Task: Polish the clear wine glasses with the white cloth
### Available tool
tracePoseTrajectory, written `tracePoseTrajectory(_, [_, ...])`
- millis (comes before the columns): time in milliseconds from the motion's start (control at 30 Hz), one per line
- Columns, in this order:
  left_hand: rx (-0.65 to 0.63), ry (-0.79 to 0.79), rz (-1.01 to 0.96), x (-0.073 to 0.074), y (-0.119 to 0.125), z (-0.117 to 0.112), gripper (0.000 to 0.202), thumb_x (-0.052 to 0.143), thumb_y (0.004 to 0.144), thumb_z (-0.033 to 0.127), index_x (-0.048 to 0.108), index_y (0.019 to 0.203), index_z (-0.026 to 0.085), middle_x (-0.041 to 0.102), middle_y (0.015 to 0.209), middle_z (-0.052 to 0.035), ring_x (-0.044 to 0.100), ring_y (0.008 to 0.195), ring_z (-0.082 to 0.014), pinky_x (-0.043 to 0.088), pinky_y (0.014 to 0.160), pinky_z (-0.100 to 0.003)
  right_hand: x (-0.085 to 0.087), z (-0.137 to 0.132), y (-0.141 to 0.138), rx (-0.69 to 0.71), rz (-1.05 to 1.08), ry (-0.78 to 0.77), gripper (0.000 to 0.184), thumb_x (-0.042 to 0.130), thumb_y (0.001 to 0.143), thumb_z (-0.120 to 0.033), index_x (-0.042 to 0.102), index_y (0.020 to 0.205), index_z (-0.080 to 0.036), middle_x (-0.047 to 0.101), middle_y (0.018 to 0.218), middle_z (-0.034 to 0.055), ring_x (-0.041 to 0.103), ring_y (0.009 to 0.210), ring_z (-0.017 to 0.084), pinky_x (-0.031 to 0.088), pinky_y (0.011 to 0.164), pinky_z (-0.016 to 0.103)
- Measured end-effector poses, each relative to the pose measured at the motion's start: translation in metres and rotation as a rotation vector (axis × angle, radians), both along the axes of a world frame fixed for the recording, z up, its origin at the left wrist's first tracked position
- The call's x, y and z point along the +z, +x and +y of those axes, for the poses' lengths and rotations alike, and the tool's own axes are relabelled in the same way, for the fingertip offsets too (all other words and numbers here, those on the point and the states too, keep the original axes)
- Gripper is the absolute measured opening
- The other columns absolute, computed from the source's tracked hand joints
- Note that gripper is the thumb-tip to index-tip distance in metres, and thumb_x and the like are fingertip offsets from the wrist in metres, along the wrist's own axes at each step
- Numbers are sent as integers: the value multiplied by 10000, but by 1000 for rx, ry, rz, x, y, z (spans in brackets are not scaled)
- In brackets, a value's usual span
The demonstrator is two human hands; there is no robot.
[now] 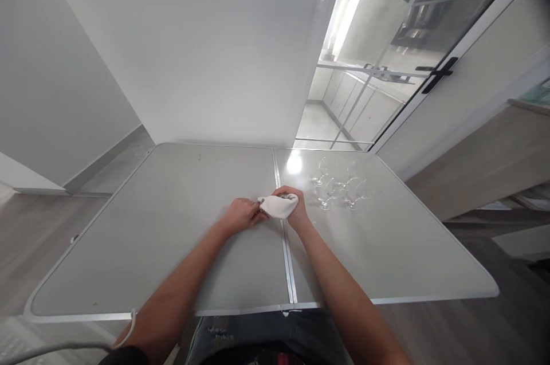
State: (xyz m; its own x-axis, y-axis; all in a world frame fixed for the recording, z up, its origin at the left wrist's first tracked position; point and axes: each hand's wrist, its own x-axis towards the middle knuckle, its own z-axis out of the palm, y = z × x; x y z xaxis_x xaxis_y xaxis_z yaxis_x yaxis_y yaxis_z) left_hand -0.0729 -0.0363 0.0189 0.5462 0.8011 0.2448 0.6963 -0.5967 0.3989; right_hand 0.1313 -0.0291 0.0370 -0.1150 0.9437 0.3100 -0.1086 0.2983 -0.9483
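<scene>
A white cloth is bunched up between my two hands, just above the middle of the table. My right hand is wrapped around the cloth from its far and right sides. At the cloth's left end, the fingers of my left hand are closed; whether they pinch the cloth or something coming out of it is too small to tell. Any object inside the cloth is hidden. To the right of my hands, several clear stemmed glasses are grouped on the table.
The grey folding table has a metal rim and a metal center seam. A white wall stands at its far edge. Beyond the right back corner is a glass door with a black handle. A pale cable runs by my left arm.
</scene>
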Motion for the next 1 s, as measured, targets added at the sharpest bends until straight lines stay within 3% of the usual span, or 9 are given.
tracePoseTrajectory(133, [-32, -105, -175, 4, -2, -1, 297, 663, 870, 496, 625, 760, 223, 637, 677, -57, 574, 647, -207, 366, 692, -298, -9, 5, -5, -181, 239, -109, 196, 782, 641, -264, 663, 775, -185, 619, 653, -29, 544, 575, 124, 420, 519, 241])
tracePoseTrajectory(267, [-9, -107, -187, 3, -3, -1, 309, 675, 861, 510, 622, 758, 223, 618, 661, -35, 571, 649, -194, 358, 688, -283, -18, 15, -5, -220, 556, -320, 256, 771, 650, -300, 611, 833, -219, 583, 627, -68, 504, 482, 98, 417, 466, 232])
tracePoseTrajectory(367, [92, -118, -344, 1, -2, 0, 338, 564, 935, 521, 605, 795, 216, 597, 644, -9, 543, 612, -166, 365, 670, -271, -21, 21, -2, -272, 764, -438, 277, 775, 653, -327, 610, 856, -236, 612, 676, -71, 528, 510, 91, 477, 519, 233])
tracePoseTrajectory(433, [166, -138, -538, 1, 0, 2, 369, 439, 998, 505, 593, 844, 207, 604, 675, -6, 537, 619, -150, 386, 678, -268, -20, 22, -3, -258, 832, -444, 271, 760, 694, -392, 623, 861, -230, 660, 748, -34, 617, 633, 130, 540, 627, 272])
tracePoseTrajectory(533, [181, -236, -792, 0, 5, 5, 385, 409, 1008, 514, 601, 930, 190, 664, 803, -39, 600, 756, -162, 436, 736, -275, -20, 20, -9, -183, 803, -417, 368, 647, 794, -571, 646, 904, -219, 718, 892, 37, 687, 853, 211, 573, 768, 353])
tracePoseTrajectory(667, [161, -376, -958, -3, 11, 8, 394, 592, 909, 549, 665, 881, 163, 689, 959, -83, 629, 893, -189, 473, 736, -272, -24, 16, -19, -196, 655, -395, 494, 485, 868, -682, 646, 1024, -243, 728, 1021, 39, 686, 942, 225, 569, 757, 350])
tracePoseTrajectory(800, [161, -495, -955, -7, 13, 9, 396, 735, 801, 519, 665, 707, 140, 648, 741, -38, 596, 713, -158, 447, 644, -253, -28, 14, -28, -201, 605, -473, 546, 500, 855, -725, 650, 1015, -225, 725, 946, 60, 672, 836, 222, 544, 660, 324])
tracePoseTrajectory(900, [171, -598, -969, -10, 13, 10, 354, 775, 758, 481, 709, 753, 132, 676, 695, -49, 613, 673, -177, 476, 663, -282, -30, 10, -32, -110, 518, -459, 464, 606, 828, -663, 658, 946, -217, 690, 810, 53, 634, 747, 214, 507, 615, 308])
tracePoseTrajectory(1000, [211, -576, -999, -10, 13, 11, 314, 774, 736, 433, 725, 810, 132, 716, 768, -72, 644, 731, -208, 508, 713, -314, -29, 5, -32, 26, 282, -282, 261, 699, 780, -438, 664, 922, -222, 658, 848, 33, 601, 804, 207, 495, 711, 315])
